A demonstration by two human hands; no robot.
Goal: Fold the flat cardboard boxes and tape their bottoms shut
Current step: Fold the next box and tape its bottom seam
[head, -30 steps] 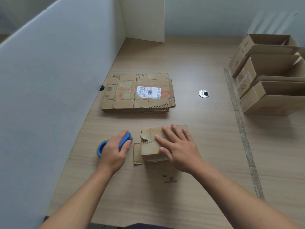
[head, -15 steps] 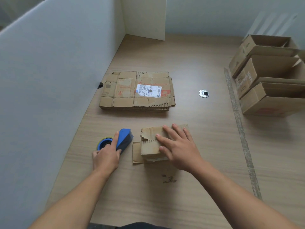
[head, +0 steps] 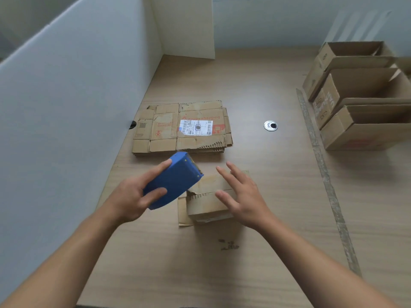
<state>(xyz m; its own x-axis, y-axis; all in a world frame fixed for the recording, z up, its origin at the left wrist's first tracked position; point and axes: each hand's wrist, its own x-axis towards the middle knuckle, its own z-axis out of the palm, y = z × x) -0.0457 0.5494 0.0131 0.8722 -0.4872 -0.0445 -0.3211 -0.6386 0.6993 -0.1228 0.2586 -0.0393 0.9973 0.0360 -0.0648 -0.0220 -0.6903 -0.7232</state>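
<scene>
Gripping the blue tape dispenser (head: 173,181) in the left hand (head: 131,200), the person should press the spread right hand (head: 243,197) flat on the small box (head: 205,206) at the table's (head: 284,196) near middle, holding flaps shut for a straight seam.

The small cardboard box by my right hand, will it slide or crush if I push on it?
It likely slides easily: the small cardboard box looks light and sits on a smooth table. Its torn, ragged flap edge suggests worn board that may buckle under pressure. The loose flap at its left could fold.
</scene>
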